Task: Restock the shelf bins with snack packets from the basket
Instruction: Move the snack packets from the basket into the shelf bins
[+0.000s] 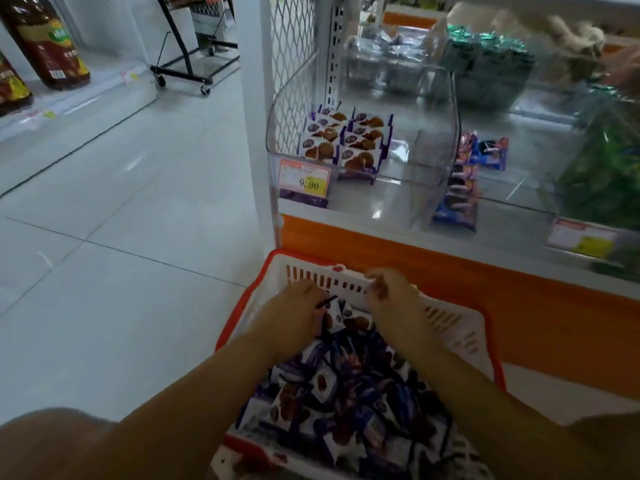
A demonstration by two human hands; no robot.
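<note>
In the slotted basket (460, 327), the left hand (298, 306) pinches glossy (crinkly) packets (346, 386).

A price tag (304, 177) on the front of the clear bin (433, 109) holding purple cookie packets (346, 140) reads 9.90 on its yellow patch. The second price tag (583, 239) and the bottle labels (52, 39) are too blurred to read.

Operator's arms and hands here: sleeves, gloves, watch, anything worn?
Nothing worn shows. Left hand and right hand are bare: no gloves, watch or rings visible. Both forearms are uncovered down to the frame's bottom edge, no sleeve in view. The right hand is blurred, so small items could be missed.
</note>
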